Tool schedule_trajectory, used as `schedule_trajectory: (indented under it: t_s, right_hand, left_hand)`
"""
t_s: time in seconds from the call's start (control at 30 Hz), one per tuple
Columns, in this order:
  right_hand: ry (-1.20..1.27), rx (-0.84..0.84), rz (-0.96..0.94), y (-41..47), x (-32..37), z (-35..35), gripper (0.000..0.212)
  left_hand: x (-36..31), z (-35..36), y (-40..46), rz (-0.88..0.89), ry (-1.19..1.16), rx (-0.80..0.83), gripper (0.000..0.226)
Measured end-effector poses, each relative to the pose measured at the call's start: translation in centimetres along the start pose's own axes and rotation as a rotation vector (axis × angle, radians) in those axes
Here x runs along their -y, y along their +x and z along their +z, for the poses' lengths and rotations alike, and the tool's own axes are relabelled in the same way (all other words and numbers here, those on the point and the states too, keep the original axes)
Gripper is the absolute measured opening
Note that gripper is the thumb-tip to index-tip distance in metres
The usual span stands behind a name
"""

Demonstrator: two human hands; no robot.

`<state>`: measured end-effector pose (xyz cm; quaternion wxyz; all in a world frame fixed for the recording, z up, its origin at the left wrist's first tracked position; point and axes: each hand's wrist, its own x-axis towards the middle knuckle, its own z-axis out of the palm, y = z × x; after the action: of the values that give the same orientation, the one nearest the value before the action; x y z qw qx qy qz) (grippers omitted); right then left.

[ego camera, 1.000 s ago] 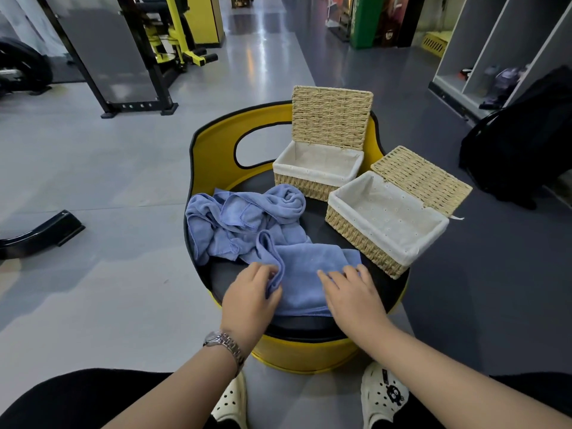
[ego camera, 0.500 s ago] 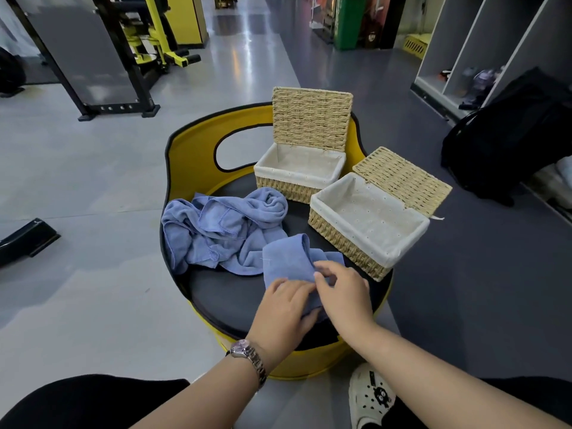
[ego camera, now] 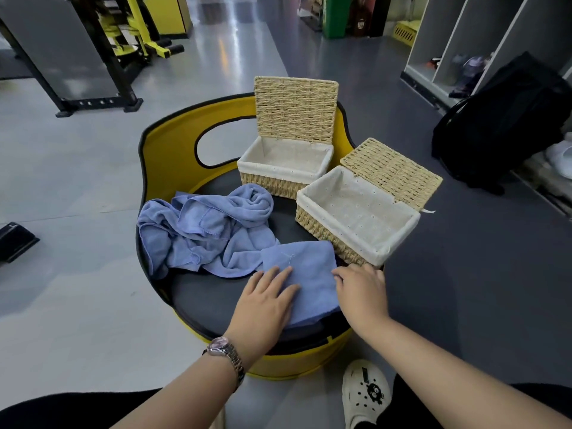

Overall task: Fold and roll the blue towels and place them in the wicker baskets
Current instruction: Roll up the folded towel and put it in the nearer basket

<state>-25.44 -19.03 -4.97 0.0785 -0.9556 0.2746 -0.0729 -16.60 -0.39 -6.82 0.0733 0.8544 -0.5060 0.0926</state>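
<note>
From the head camera we look down on a round yellow seat point(ego camera: 173, 144) with a black cushion point(ego camera: 204, 301), where all the work lies. Our left hand point(ego camera: 266, 305) rests flat on the left part of a folded blue towel point(ego camera: 312, 280), fingers straight and spread a little, pressing the cloth down onto the cushion. A metal wristwatch point(ego camera: 224, 356) sits on that wrist. Our right hand point(ego camera: 362, 289) is at the towel's right edge, its fingers bent and their tips touching the cloth; we cannot tell whether they pinch the edge or only rest against it. The folded towel lies at the near side of the cushion, just in front of the nearer wicker basket point(ego camera: 356, 215), and neither basket holds a towel.

A crumpled pile of blue towels point(ego camera: 201, 230) lies on the left half of the cushion, its near edge touching the folded towel. The nearer basket stands to the right with its lid tipped back and a white liner showing. The farther wicker basket point(ego camera: 284, 168) stands behind it, lid upright against the seat's yellow back.

Below the seat we see a white clog point(ego camera: 365, 394) on the grey floor. A black bag point(ego camera: 507, 119) leans by open lockers at the right, and yellow gym equipment point(ego camera: 136, 29) stands at the far left.
</note>
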Motion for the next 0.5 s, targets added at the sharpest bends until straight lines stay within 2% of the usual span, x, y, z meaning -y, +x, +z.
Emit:
schedule_trajectory:
  t_s: [0.13, 0.2, 0.3, 0.37, 0.43, 0.5]
  right_hand:
    - [0.008, 0.08, 0.041, -0.2, -0.3, 0.1, 0.029]
    - [0.179, 0.117, 0.151, -0.2, -0.5, -0.2, 0.032]
    - [0.496, 0.242, 0.376, 0.5, -1.0, -0.7, 0.04]
    - [0.565, 0.3, 0.42, 1.3, -1.2, -0.8, 0.044]
    - [0.608, 0.329, 0.428, 1.9, -1.1, -0.7, 0.047]
    - [0.63, 0.362, 0.419, 2.3, -0.9, -0.4, 0.045]
  left_hand:
    - [0.8, 0.7, -0.4, 0.035, 0.009, 0.05, 0.037]
    - [1.2, 0.4, -0.4, -0.026, -0.081, -0.019, 0.034]
    - [1.4, -1.0, -0.3, -0.428, -0.367, -0.108, 0.03]
    - [1.8, -1.3, -0.1, -0.663, -0.57, -0.005, 0.029]
    - [2.3, -0.9, 0.3, -0.739, -0.716, 0.159, 0.028]
    - [2.8, -0.3, 0.7, -0.767, -0.838, 0.232, 0.031]
